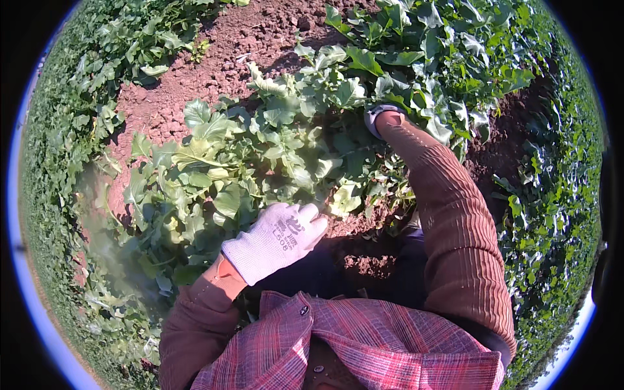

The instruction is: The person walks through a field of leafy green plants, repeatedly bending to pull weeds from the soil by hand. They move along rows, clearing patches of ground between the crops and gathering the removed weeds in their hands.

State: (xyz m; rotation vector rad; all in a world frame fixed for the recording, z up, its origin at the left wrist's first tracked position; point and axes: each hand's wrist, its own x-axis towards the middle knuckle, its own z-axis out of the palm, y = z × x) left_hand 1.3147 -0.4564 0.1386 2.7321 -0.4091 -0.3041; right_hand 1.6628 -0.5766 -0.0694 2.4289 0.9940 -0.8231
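Observation:
My left hand point(281, 239), in a pale glove with dark print, is curled low among leafy green plants point(227, 201), beside a pale yellowish leaf point(346, 198) and some soil; I cannot make out what, if anything, is inside its fingers. Farther forward, my right hand point(378, 118), also gloved, reaches into a dense clump of darker leaves point(429, 97), which hide its fingers. Both forearms are in brown ribbed sleeves.
Reddish, cloddy soil point(253, 26) shows between the plant rows, with more at the right point(491, 156). Dense foliage point(552, 214) runs along both sides. My plaid garment and dark-clothed legs fill the lower middle.

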